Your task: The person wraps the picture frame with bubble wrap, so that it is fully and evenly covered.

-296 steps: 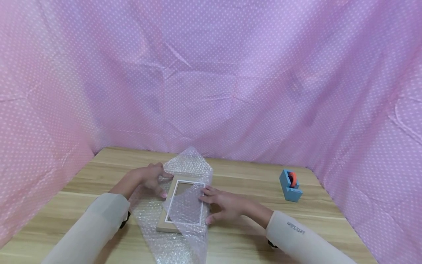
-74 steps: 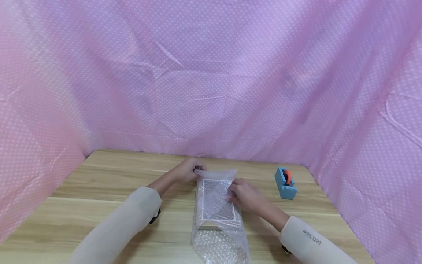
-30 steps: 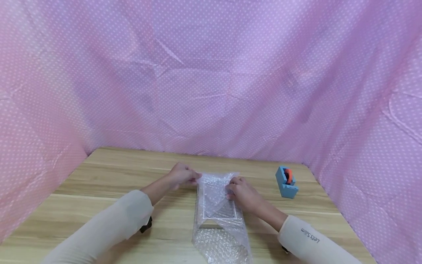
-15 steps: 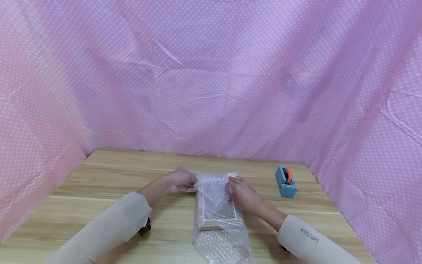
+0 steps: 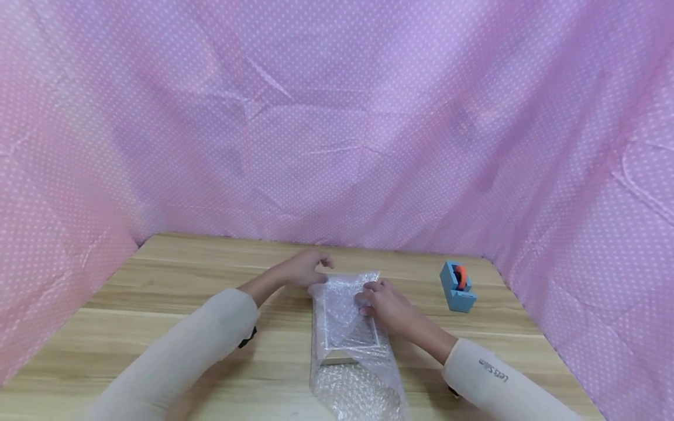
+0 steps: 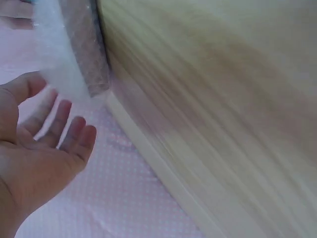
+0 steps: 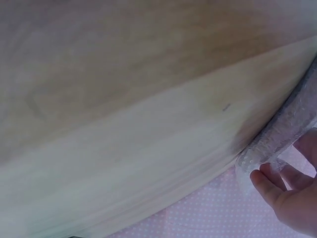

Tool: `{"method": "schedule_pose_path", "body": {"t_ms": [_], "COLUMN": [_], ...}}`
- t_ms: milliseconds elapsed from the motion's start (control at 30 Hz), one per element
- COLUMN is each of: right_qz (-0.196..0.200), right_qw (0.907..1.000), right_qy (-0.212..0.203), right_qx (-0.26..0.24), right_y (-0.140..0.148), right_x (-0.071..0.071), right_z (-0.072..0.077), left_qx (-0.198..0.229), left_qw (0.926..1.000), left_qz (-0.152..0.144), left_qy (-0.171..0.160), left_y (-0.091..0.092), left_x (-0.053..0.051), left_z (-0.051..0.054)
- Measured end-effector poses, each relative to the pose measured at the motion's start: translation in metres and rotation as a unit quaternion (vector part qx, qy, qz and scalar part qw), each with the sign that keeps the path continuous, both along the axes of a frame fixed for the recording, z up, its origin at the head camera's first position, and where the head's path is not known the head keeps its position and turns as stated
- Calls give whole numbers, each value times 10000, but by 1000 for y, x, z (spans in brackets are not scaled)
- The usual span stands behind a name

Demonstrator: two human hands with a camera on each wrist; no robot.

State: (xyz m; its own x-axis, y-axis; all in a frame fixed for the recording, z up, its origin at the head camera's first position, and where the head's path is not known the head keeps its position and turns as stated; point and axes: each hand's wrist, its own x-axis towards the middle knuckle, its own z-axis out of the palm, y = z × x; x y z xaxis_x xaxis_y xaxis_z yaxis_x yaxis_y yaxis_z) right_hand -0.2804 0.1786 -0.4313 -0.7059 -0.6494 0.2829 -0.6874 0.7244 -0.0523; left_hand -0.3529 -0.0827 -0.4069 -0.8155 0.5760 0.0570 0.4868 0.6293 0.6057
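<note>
A light wooden picture frame (image 5: pixel 337 358) with a white inner border lies flat under bubble wrap (image 5: pixel 360 389). The wrap covers most of its face, and a loose stretch extends toward the near side. At the far left corner, my left hand (image 5: pixel 305 269) has its fingers spread and bent loosely. Its thumb is at the wrap's edge; in the left wrist view the hand (image 6: pixel 44 148) holds nothing, and whether the thumb touches is unclear. My right hand (image 5: pixel 389 307) rests its fingertips on the wrap over the frame's right side, near the wrapped edge (image 7: pixel 282 134) in the right wrist view.
A blue tape dispenser (image 5: pixel 457 287) with an orange-red roll stands on the wooden table (image 5: pixel 210 266), right of the frame. A pink dotted cloth (image 5: pixel 337 146) hangs behind and at both sides of the table.
Since the oldest frame, the picture frame has shifted right and straightened, and wrap covers more of it. Lately my left hand left the wrap's left edge, moved up, and spread its fingers; the right stayed.
</note>
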Motion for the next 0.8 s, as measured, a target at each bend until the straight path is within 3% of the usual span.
{"method": "schedule_pose_path", "body": {"t_ms": [67,200,367,533,800], "right_qz": [123,338,303,160,40], "right_qw": [9996,9971,9977,9993,9997], "right_qy": [225,590,531,260,231], "right_qx": [127,342,306,197,32], "right_y": [1,0,0,-1,1], "right_x": [-1,-3,-2,2,5], "right_z": [0,-1,-2,0,-2], "left_qx": [-42,52,-98,-220,-271], "left_qw": [9993,9964,9911,9883,9886], "left_qz": [-373,-839,-1280,-1397,-1420], "left_qy": [80,-110,-345,-570,-414], "left_y": [12,36,59,67,67], "left_x": [-10,-22,-28,-26,-27], "left_z": [-3,-9,-10,-7,-12]}}
